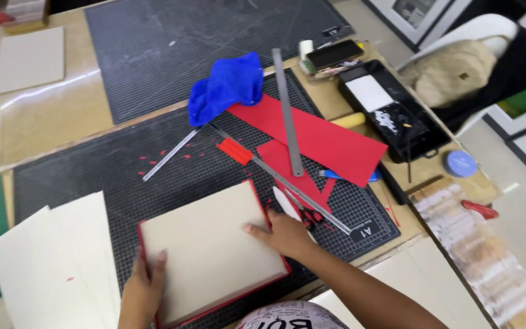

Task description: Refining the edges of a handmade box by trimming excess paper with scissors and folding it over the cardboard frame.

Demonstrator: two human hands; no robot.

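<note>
On the near cutting mat (92, 176) lies a beige board (208, 250) over red paper, only a thin red rim showing. Both hands press flat and unclenched, left hand (144, 283) at its near-left edge, right hand (284, 234) at its right edge, hiding scissors (310, 216) partly.

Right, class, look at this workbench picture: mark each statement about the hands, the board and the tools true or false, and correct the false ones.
1. Both hands rest on the beige board. True: the left hand presses its left edge, the right hand its right edge.
2. The board lies on a green sheet. False: red sheet edging shows around it.
3. A blue cloth lies above the red paper. True.
4. The metal ruler lies under the red paper. False: it lies on top.
5. The right hand holds scissors. False: it lies flat and holds nothing.
</note>
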